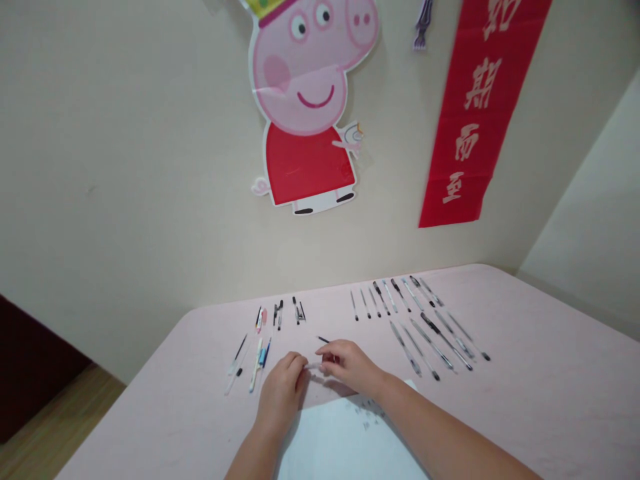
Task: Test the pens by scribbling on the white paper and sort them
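Observation:
My left hand [284, 387] is closed, its fingertips around one end of a clear pen barrel [314, 366]. From the other side my right hand [353, 365] pinches the same barrel, thumb and fingers curled. Just beyond my right fingertips a thin black pen piece [324, 339] pokes out; I cannot tell whether it lies on the cloth or is held. Under my right forearm a white paper sheet [345, 443] with small dark handwriting lies at the near edge.
Pink cloth [165, 400] covers the table. Several pens [435, 333] lie in two slanting rows at the right. Pen parts lie in small groups at the left, including a blue piece [263, 357] and a black cap [239, 372]. The wall rises behind, with a pig cutout [310, 160].

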{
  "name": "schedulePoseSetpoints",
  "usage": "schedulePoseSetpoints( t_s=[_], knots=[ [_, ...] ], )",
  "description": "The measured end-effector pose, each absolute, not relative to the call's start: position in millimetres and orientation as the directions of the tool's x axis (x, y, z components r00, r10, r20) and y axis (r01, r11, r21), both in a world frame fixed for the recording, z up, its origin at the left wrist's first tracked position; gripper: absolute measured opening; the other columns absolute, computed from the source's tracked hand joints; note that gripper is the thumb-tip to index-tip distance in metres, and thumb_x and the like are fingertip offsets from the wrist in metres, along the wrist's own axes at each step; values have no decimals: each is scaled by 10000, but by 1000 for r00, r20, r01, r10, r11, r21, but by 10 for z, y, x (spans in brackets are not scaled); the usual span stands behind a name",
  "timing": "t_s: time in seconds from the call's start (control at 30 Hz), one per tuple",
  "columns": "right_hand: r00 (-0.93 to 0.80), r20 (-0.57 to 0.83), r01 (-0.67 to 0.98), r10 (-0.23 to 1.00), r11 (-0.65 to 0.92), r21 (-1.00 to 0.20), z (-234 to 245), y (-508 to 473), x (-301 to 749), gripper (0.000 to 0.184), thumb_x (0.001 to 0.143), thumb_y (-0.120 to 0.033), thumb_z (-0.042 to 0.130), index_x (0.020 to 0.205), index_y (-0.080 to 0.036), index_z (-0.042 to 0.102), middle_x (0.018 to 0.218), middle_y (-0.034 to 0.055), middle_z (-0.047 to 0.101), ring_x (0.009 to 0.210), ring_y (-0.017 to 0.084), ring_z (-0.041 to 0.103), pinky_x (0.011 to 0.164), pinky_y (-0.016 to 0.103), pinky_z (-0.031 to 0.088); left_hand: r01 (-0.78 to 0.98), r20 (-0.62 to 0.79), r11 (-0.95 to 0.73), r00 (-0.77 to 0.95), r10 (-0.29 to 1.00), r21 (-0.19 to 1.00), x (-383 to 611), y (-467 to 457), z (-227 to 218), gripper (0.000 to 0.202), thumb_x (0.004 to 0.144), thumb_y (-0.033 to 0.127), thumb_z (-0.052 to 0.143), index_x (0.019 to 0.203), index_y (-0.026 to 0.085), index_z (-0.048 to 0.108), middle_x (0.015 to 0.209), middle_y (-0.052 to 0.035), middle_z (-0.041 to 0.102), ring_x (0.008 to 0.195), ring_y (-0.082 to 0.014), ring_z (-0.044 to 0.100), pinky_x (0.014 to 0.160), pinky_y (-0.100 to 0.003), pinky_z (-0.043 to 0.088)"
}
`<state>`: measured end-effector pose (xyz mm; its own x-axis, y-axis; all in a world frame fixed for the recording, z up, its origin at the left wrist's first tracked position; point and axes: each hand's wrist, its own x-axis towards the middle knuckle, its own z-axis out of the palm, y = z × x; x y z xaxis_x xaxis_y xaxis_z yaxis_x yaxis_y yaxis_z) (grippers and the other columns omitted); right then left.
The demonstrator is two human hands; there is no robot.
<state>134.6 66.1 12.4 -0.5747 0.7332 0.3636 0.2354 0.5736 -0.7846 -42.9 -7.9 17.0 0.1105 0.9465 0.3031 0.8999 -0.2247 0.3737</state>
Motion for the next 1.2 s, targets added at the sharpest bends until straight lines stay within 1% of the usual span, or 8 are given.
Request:
schedulePoseSetpoints(
  t_s=[0.1, 0.2, 0.27, 0.37, 0.53, 0.8, 1.0, 1.2],
  knots=[
    [-582, 384, 244, 717, 605, -758, 144, 666, 1356, 192, 761, -143, 668, 947, -163, 711, 779, 33, 687, 688, 141, 602, 699, 267, 478, 889, 297, -223, 104, 949, 400, -427, -79, 181, 165, 868, 161, 403, 860, 207, 561, 889, -70, 607, 823, -215, 579, 712, -326, 451],
    [-558, 453, 256, 695, 664, -703, 145, 693, 1371, 141, 818, -133, 602, 916, -159, 700, 781, 46, 678, 729, 152, 600, 725, 280, 470, 878, 304, -222, 92, 948, 424, -431, -72, 188, 152, 854, 152, 416, 853, 209, 557, 890, -69, 609, 832, -216, 579, 724, -330, 448],
    [-520, 514, 278, 682, 705, -653, 130, 722, 1386, 170, 841, -101, 543, 899, -164, 690, 809, 59, 673, 790, 170, 593, 761, 306, 462, 876, 306, -212, 78, 949, 433, -433, -70, 193, 149, 851, 152, 418, 849, 206, 557, 892, -70, 611, 837, -218, 578, 728, -334, 448],
    [-478, 559, 338, 677, 729, -594, 97, 763, 1411, 225, 805, -36, 525, 897, -168, 682, 878, 72, 659, 876, 195, 562, 810, 343, 451, 876, 312, -200, 60, 948, 439, -434, -74, 204, 149, 846, 152, 420, 838, 205, 559, 884, -68, 611, 835, -220, 579, 723, -332, 447],
    [-489, 544, 433, 682, 731, -527, 74, 775, 1433, 219, 746, -15, 575, 828, -181, 694, 1004, 89, 627, 1008, 227, 511, 890, 401, 431, 877, 340, -200, 45, 939, 436, -437, -78, 213, 157, 835, 146, 429, 840, 209, 573, 863, -56, 611, 821, -212, 582, 712, -324, 442],
    [-618, 461, 507, 637, 771, -385, 119, 722, 1428, 161, 748, -101, 643, 866, -183, 716, 1116, 94, 624, 1194, 274, 433, 1038, 445, 358, 890, 352, -192, 38, 935, 414, -437, -76, 205, 169, 850, 166, 432, 872, 218, 592, 888, -54, 623, 825, -207, 588, 728, -320, 450],
    [-641, 431, 521, 635, 773, -362, 102, 733, 1415, 133, 758, -91, 642, 810, -175, 731, 1067, 85, 652, 1187, 269, 457, 1040, 420, 366, 890, 376, -201, 36, 926, 410, -436, -81, 203, 159, 851, 183, 450, 882, 217, 602, 884, -50, 629, 820, -204, 601, 723, -307, 457],
    [-665, 458, 482, 590, 808, -340, 79, 743, 1391, 129, 770, -80, 622, 794, -165, 715, 949, 84, 672, 1078, 240, 511, 976, 385, 403, 896, 367, -202, 48, 929, 394, -441, -80, 197, 165, 868, 191, 437, 889, 212, 599, 883, -52, 620, 819, -202, 594, 716, -307, 450]
  ],
)
